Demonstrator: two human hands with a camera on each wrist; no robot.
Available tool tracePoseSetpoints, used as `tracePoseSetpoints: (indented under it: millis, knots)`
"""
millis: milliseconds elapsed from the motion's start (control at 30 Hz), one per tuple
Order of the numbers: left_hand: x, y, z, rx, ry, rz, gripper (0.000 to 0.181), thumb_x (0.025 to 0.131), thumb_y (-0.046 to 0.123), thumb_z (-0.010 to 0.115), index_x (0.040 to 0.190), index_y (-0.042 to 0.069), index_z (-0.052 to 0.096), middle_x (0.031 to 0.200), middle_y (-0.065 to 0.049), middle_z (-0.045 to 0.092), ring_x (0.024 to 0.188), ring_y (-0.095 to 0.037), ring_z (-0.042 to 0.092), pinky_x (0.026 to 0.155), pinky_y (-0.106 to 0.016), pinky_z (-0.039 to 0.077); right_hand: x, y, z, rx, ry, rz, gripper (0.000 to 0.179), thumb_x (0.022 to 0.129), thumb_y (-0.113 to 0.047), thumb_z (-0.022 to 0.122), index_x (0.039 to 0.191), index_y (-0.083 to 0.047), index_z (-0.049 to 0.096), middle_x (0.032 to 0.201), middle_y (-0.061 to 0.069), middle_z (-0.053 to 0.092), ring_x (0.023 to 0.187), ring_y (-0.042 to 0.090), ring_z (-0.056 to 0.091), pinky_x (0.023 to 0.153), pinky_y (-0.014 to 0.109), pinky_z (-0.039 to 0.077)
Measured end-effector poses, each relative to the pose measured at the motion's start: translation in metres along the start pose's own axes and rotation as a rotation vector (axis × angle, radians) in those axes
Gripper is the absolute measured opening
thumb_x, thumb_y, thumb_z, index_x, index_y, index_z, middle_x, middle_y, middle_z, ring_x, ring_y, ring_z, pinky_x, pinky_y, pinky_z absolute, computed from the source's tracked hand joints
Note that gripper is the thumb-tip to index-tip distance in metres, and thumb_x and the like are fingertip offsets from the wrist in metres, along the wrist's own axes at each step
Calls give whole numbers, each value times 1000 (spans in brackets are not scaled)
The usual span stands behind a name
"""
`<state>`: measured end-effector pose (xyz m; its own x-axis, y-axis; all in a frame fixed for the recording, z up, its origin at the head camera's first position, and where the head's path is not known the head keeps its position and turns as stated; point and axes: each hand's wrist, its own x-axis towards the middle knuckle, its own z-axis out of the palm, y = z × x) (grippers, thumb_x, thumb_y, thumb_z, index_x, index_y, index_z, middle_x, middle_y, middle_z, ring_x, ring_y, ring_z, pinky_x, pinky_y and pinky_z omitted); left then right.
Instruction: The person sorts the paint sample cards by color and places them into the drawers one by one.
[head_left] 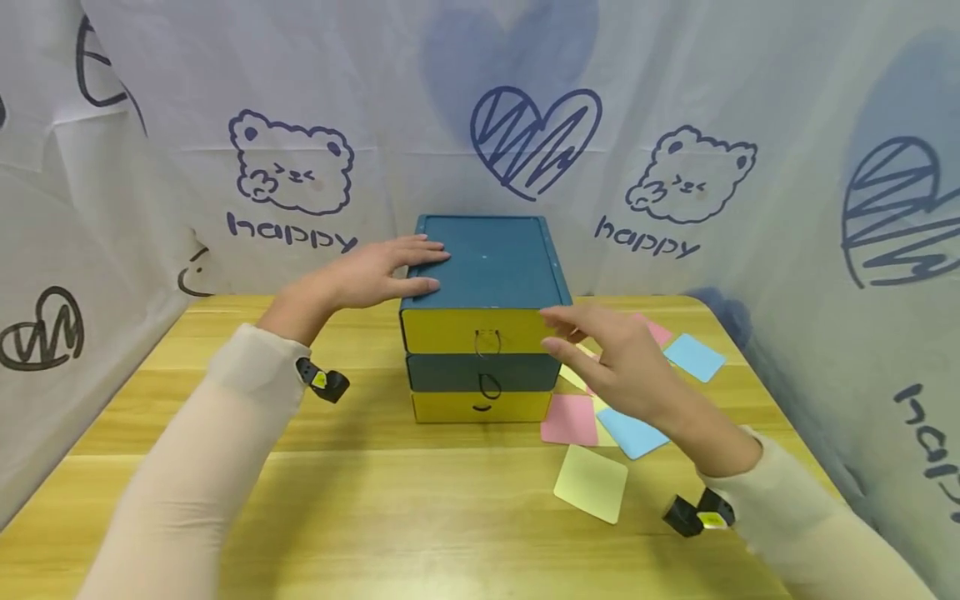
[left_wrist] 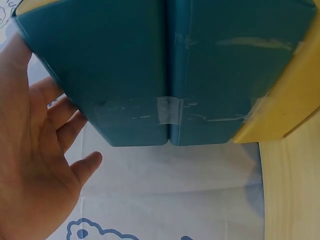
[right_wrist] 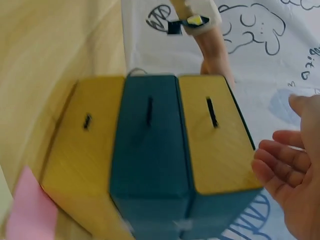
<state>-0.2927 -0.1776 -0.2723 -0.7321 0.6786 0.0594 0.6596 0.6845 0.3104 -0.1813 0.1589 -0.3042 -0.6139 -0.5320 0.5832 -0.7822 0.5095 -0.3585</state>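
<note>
A small three-drawer box stands on the table, with a blue-green top. Its front shows a yellow top drawer, a blue-green middle drawer and a yellow bottom drawer, each with a dark cord pull. My left hand rests on the top's left edge, fingers extended. Beside the upper right front corner is my right hand, fingers slightly bent and nothing held; the right wrist view shows its fingertips near the top drawer's edge. Clear tape joins the drawer units at the side.
Pink, blue and pale yellow paper squares lie scattered on the wooden table right of the box. Another blue square lies farther right. A printed white curtain hangs behind and at both sides.
</note>
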Motion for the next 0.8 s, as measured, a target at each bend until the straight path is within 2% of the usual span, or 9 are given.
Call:
tracePoseSetpoints:
  millis: [100, 167, 267, 367, 467, 567, 700, 800]
  knots:
    - [5, -1, 1, -14, 2, 1, 63, 99, 51, 49, 153, 21, 36, 160, -2, 25, 148, -23, 12, 115, -56, 17, -4, -4, 8, 138, -54, 187, 34, 99, -26, 61, 128, -8, 65, 110, 0, 70, 93, 15, 66, 74, 33, 55]
    - [9, -1, 2, -16, -3, -3, 64, 100, 51, 49, 154, 21, 35, 160, -1, 24, 149, -23, 11, 116, -55, 16, -5, -5, 14, 253, -92, 292, 34, 100, -27, 58, 128, -8, 64, 111, 3, 70, 94, 19, 66, 79, 35, 55]
    - [12, -2, 4, -26, -8, -13, 63, 100, 50, 48, 154, 20, 35, 160, -1, 24, 149, -22, 10, 116, -54, 15, -4, -3, 24, 430, -143, 412, 38, 102, -31, 55, 128, -6, 63, 111, 11, 69, 98, 28, 66, 83, 36, 56]
    - [12, -1, 4, -38, 15, -24, 63, 100, 52, 48, 153, 20, 37, 160, -2, 25, 149, -23, 11, 116, -54, 16, 0, 0, 32, 562, -175, 516, 44, 101, -38, 54, 128, -4, 61, 113, 17, 67, 103, 32, 65, 86, 36, 55]
    - [7, 1, 5, -34, 34, -26, 63, 99, 55, 45, 152, 21, 39, 159, 1, 27, 148, -22, 12, 116, -54, 17, 5, 2, 39, 684, -182, 613, 47, 101, -40, 54, 129, -3, 60, 117, 19, 65, 108, 35, 63, 89, 36, 54]
    - [1, 4, 8, -27, 27, -4, 64, 100, 57, 42, 152, 21, 38, 159, 1, 26, 149, -21, 10, 116, -54, 16, 9, 5, 44, 814, -182, 688, 49, 101, -38, 54, 129, 2, 59, 118, 22, 64, 109, 37, 62, 90, 37, 53]
    - [-1, 6, 10, -45, 33, 37, 63, 101, 53, 43, 152, 17, 38, 159, -2, 27, 149, -23, 10, 117, -53, 14, 13, 6, 50, 980, -201, 774, 51, 100, -37, 55, 127, 6, 57, 118, 21, 65, 104, 31, 65, 90, 36, 53]
    - [1, 6, 9, -51, 47, 44, 59, 102, 47, 44, 152, 16, 39, 159, -4, 29, 148, -24, 12, 117, -53, 14, 18, 5, 56, 1128, -198, 835, 53, 99, -38, 58, 128, 6, 55, 117, 19, 66, 105, 30, 66, 91, 36, 53]
